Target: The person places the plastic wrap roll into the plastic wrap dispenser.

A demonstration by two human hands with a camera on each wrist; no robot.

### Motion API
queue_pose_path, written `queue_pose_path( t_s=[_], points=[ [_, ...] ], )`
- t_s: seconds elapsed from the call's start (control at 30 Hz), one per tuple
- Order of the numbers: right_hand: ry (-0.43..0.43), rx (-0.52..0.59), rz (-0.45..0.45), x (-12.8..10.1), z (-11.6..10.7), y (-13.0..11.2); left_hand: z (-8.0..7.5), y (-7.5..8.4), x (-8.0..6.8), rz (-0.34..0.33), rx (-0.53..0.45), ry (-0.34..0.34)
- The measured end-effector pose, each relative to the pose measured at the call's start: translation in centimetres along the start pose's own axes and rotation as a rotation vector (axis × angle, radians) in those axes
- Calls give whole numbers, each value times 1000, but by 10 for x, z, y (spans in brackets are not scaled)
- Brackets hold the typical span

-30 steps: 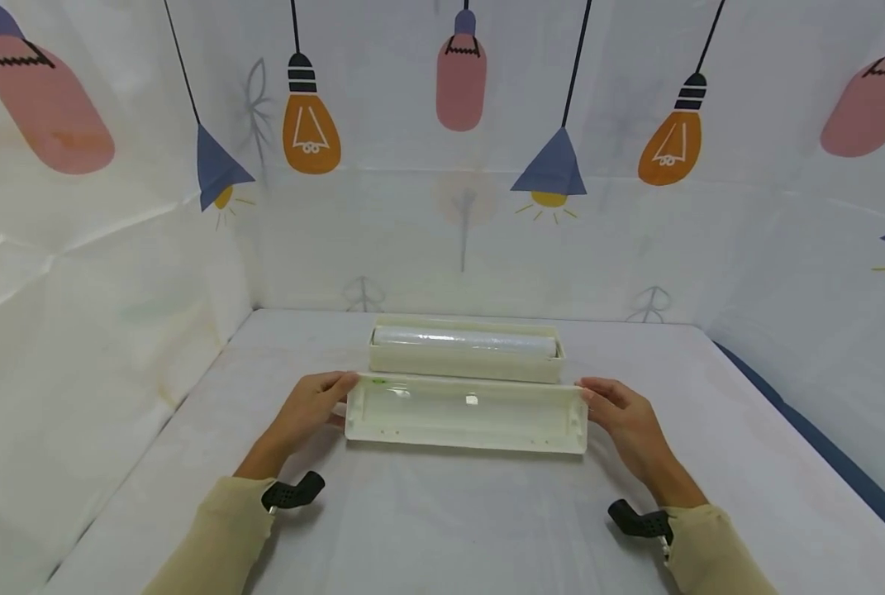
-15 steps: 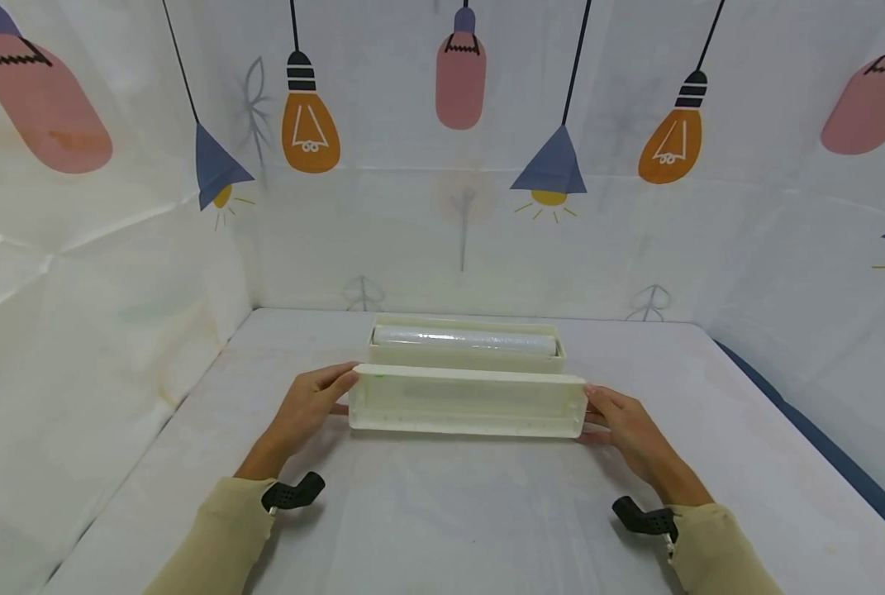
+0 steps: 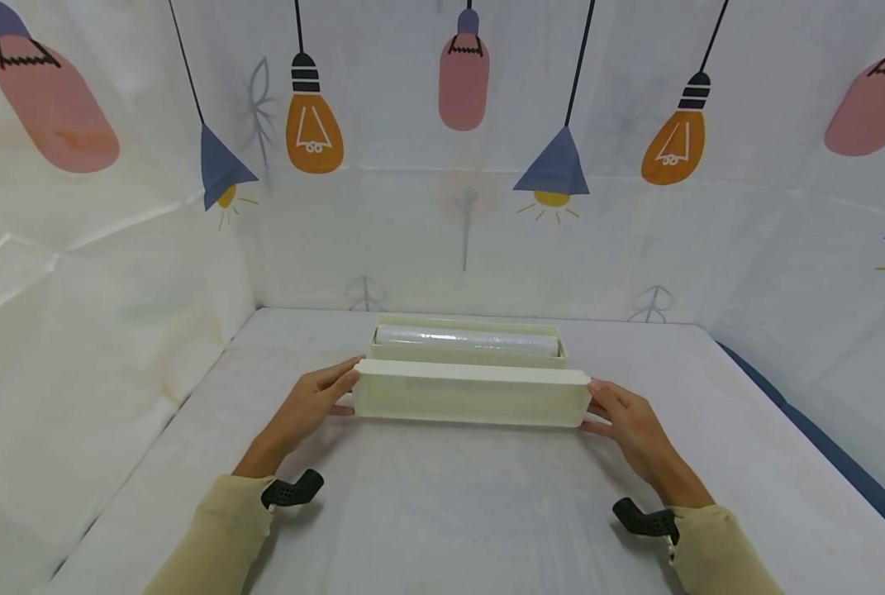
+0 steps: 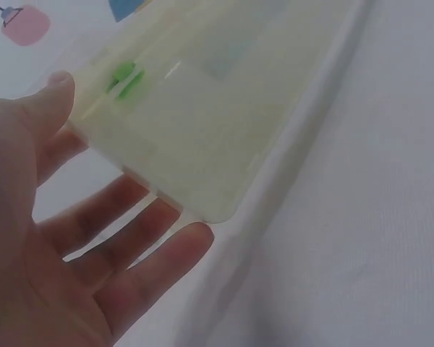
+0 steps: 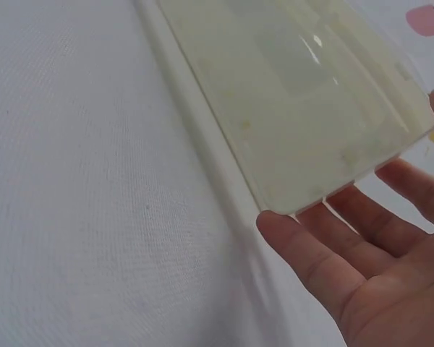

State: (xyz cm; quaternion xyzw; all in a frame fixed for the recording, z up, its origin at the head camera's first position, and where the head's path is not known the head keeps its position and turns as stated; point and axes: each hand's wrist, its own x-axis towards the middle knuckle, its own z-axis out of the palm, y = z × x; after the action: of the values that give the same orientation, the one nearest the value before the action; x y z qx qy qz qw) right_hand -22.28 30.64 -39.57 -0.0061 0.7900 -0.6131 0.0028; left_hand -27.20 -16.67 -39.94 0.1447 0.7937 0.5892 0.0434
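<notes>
A long, pale cream, semi-clear plastic lid (image 3: 472, 400) is held by its two short ends in front of the matching box. My left hand (image 3: 311, 405) grips its left end, thumb near the upper corner and fingers along the end edge. In the left wrist view a small green mark (image 4: 128, 79) shows near that corner of the lid. On the other end my right hand (image 3: 631, 426) has the same kind of hold, with its fingertips along the edge in the right wrist view. Behind the lid, a shiny roll of plastic wrap (image 3: 464, 339) lies in the cream box (image 3: 561, 351).
A white cloth covers the table (image 3: 442, 512). White sheets printed with lamps form the back wall (image 3: 383, 240) and both sides. Black wrist devices (image 3: 293, 489) sit on both cuffs.
The lid has tipped from lying back, with its hollow facing up, to standing steeper. It has also shifted slightly away towards the box, covering more of its front. Both hands kept hold.
</notes>
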Motion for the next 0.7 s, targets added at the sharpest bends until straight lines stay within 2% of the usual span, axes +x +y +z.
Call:
queue_pose_path(
  t_s=[0.37, 0.7],
  points=[
    [1, 12, -63, 0, 1, 0, -1, -2, 4, 35, -5, 0],
    [13, 21, -69, 0, 3, 1, -1, -4, 3, 57, 0, 6]
  ],
)
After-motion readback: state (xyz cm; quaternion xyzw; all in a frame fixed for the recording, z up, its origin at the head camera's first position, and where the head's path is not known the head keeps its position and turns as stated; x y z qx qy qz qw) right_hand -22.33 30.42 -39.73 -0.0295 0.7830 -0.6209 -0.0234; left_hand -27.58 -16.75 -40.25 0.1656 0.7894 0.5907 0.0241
